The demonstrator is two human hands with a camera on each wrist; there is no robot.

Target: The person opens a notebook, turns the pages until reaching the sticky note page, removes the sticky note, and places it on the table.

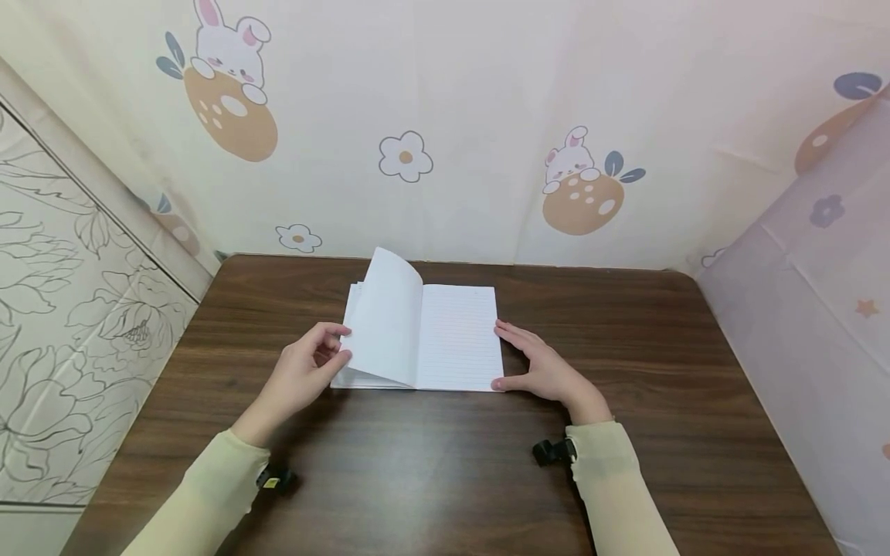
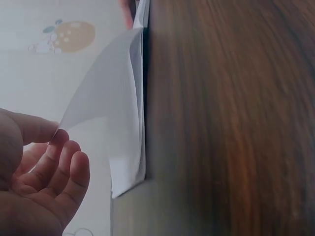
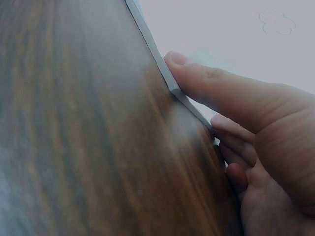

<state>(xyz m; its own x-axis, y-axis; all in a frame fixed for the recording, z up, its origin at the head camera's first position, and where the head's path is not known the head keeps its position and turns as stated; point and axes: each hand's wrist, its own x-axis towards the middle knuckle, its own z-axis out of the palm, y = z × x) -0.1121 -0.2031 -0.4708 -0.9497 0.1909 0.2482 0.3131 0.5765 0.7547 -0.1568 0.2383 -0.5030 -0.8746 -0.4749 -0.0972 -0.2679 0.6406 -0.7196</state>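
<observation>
An open notebook (image 1: 459, 340) lies on the wooden table, its right-hand page ruled with lines. One white page (image 1: 389, 324) stands raised and curved over the left half. My left hand (image 1: 304, 369) pinches that page's outer edge between thumb and index finger; in the left wrist view the page (image 2: 98, 98) bows up from the sheets beneath. At the notebook's right side is my right hand (image 1: 545, 365), its thumb resting on the near corner and its fingertips against the right edge. The right wrist view shows the thumb (image 3: 211, 83) extended over the notebook's edge (image 3: 152, 49).
The dark wooden table (image 1: 417, 471) reaches back to a pale curtain (image 1: 473, 208) printed with rabbits and flowers. A panel with line-drawn flowers (image 1: 76, 332) stands at the left. Small black cameras are strapped to both wrists, over light sleeves (image 1: 202, 494).
</observation>
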